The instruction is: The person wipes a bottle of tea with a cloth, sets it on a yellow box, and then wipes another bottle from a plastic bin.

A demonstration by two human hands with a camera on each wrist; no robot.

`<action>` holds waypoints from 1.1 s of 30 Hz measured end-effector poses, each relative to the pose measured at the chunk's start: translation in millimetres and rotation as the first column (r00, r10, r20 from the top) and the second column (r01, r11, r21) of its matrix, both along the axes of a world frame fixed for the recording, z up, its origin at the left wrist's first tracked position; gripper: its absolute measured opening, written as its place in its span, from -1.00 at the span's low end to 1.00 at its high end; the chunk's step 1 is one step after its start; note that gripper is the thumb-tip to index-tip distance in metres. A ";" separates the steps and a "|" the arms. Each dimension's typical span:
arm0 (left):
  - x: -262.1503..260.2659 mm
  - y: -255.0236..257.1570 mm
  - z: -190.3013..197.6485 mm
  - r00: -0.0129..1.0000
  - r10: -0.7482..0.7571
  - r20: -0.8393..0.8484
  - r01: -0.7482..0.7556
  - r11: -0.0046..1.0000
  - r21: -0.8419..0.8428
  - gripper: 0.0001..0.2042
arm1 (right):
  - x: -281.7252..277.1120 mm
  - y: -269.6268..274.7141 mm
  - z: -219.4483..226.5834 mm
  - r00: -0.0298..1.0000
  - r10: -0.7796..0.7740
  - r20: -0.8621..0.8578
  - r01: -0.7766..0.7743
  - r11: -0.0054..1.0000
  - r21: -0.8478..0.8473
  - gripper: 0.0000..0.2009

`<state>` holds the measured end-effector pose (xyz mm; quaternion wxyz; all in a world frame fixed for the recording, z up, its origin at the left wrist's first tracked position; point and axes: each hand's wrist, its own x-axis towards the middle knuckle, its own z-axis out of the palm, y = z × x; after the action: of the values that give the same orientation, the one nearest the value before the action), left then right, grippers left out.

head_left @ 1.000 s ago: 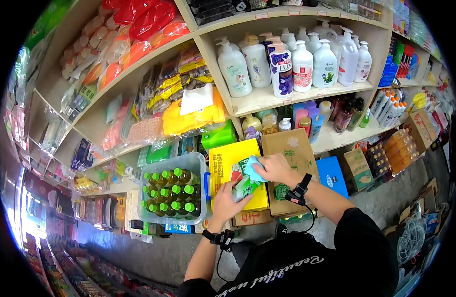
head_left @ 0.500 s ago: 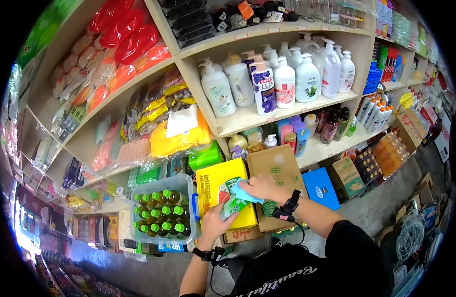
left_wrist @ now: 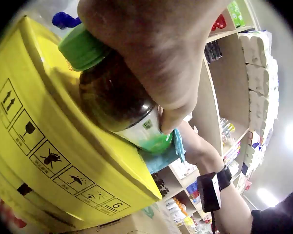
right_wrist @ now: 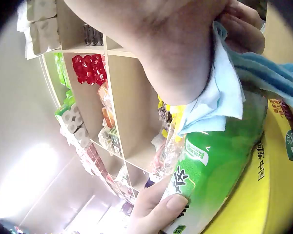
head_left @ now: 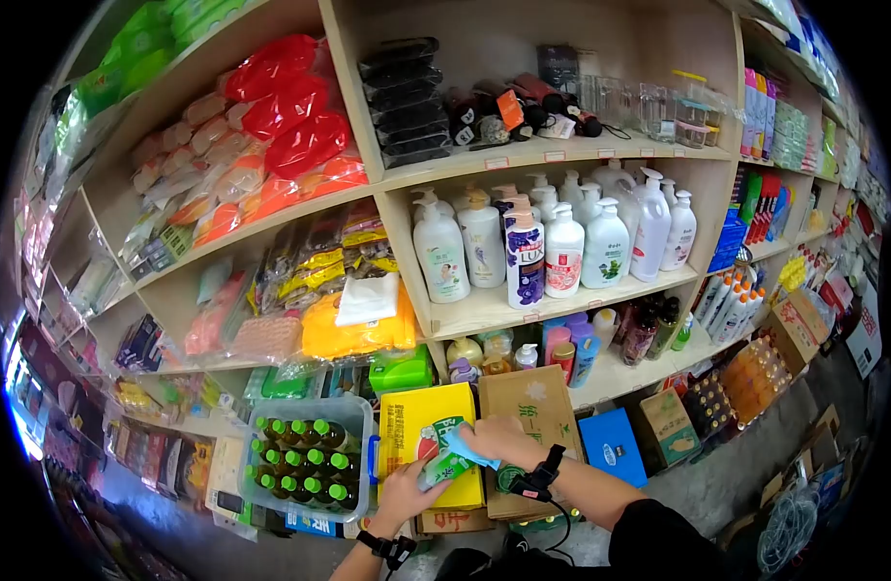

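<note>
A bottle with a green label [right_wrist: 212,156], green cap [left_wrist: 83,48] and dark contents lies tilted over a yellow box [head_left: 395,426]. My left hand [head_left: 407,494] grips it near the cap end; in the left wrist view that hand [left_wrist: 161,53] covers part of the bottle. My right hand [head_left: 498,441] holds a light blue cloth [right_wrist: 219,97] against the bottle's other end. In the right wrist view the cloth is pinched under the right hand [right_wrist: 171,44] and lies on the label.
Left of the yellow box stands a clear bin [head_left: 366,455] of green-capped bottles. A brown carton [head_left: 552,416] and a blue box [head_left: 612,447] are at the right. Shelves with pump bottles [head_left: 523,261] and packaged goods rise behind.
The head view has tilted up, so the shelves show more and the hands sit lower in it. Both hands keep hold of the bottle and cloth, with the cloth shifted slightly.
</note>
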<state>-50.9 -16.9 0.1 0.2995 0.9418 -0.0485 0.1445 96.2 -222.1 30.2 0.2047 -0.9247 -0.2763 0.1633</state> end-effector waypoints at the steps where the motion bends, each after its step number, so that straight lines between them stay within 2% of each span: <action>1: 1.7 0.1 -0.8 1.000 0.003 0.005 -0.003 1.000 -0.005 -0.42 | -2.4 0.7 0.1 1.000 -0.013 -0.001 0.013 1.000 -0.004 -0.25; 5: -3.5 -1.9 12.0 0.994 0.029 -0.108 -0.027 0.999 0.021 -0.42 | -2.2 4.8 5.8 0.998 -0.058 -0.039 0.055 0.997 -0.061 -0.26; 7: -1.3 1.4 5.6 0.999 0.011 -0.038 -0.010 1.000 0.028 -0.39 | -6.2 2.3 2.8 0.997 -0.077 -0.015 0.076 0.996 -0.036 -0.25; 8: -2.1 0.3 7.1 0.999 0.010 -0.033 -0.009 1.000 0.029 -0.39 | -2.7 1.5 -9.1 0.994 -0.094 -0.048 0.092 0.995 -0.042 -0.23; 10: -4.2 -1.1 2.8 1.000 0.014 -0.004 -0.014 1.000 0.027 -0.38 | -7.2 -2.8 -5.8 0.990 -0.111 -0.092 0.110 0.994 -0.010 -0.19; 14: -7.0 -0.2 5.8 1.000 0.009 -0.018 -0.009 1.000 0.013 -0.34 | -11.3 -2.1 8.0 0.980 -0.141 -0.142 0.141 0.990 -0.011 -0.18; 19: -5.3 4.2 0.6 1.000 -0.010 0.006 0.011 0.998 -0.060 -0.34 | -11.6 1.7 -5.6 0.974 -0.201 -0.101 0.208 0.976 0.060 -0.17; 21: -6.2 3.4 -1.3 1.000 0.004 0.007 -0.003 0.997 -0.076 -0.34 | -12.3 -2.2 -3.0 0.965 -0.223 -0.140 0.229 0.973 0.029 -0.21; 23: -7.8 4.4 -2.3 1.000 -0.001 0.005 0.001 0.997 -0.075 -0.35 | -11.9 -0.6 -3.5 0.960 -0.223 -0.169 0.233 0.972 0.040 -0.21; 25: -7.1 3.5 2.7 1.000 0.009 0.012 -0.008 0.997 -0.078 -0.36 | -13.9 1.5 2.2 0.967 -0.224 -0.122 0.231 0.972 0.047 -0.18; 28: -7.3 -1.0 7.6 0.997 0.048 -0.055 -0.054 0.992 -0.114 -0.40 | -12.9 1.4 7.2 0.962 -0.218 -0.167 0.223 0.975 0.006 -0.20; 31: -7.4 -2.2 12.5 0.995 0.090 -0.052 -0.095 0.991 -0.091 -0.43 | -10.7 4.4 -7.1 0.981 -0.167 0.102 0.169 0.986 -0.005 -0.23; 32: -6.1 -2.2 12.9 0.993 0.096 -0.067 -0.102 0.990 -0.094 -0.44 | -7.6 1.4 -10.3 0.988 -0.148 0.046 0.148 0.989 0.010 -0.22; 33: -7.5 -4.7 13.0 0.991 0.099 -0.090 -0.108 0.989 -0.101 -0.44 | -13.3 0.6 9.6 0.991 -0.130 -0.019 0.130 0.991 0.019 -0.22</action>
<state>-58.4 -21.6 13.1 0.3428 0.9312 0.0209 0.1221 82.9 -221.5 39.7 0.2267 -0.9371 -0.2155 0.1548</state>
